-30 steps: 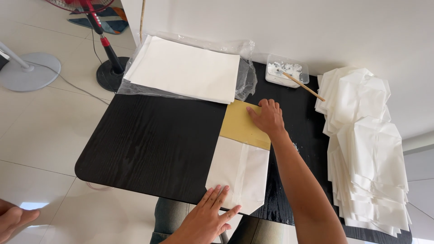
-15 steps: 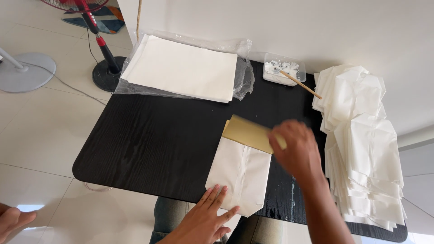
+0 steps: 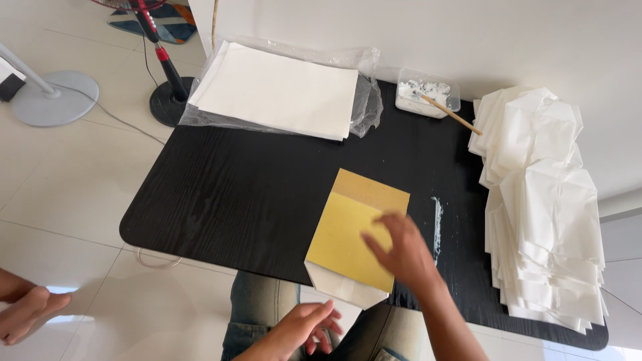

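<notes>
A yellow-brown cardboard sheet (image 3: 354,230) lies on the black table (image 3: 241,194) near its front edge, covering most of a folded white paper (image 3: 341,286) whose pointed end sticks out below it. My right hand (image 3: 401,251) rests with fingers spread on the cardboard's right half. My left hand (image 3: 304,329) hovers open just below the table edge, over my lap, close to the paper's tip and holding nothing.
A stack of white sheets on clear plastic (image 3: 277,90) lies at the table's back. A tub of white paste with a stick (image 3: 428,97) stands behind. A pile of folded white paper (image 3: 545,207) fills the right side. Another person's hand (image 3: 27,311) is at lower left. Fan bases stand on the floor.
The cardboard slid toward me and now covers most of the white paper. My right hand moved down from the cardboard's far end onto its right half. My left hand drew back off the paper.
</notes>
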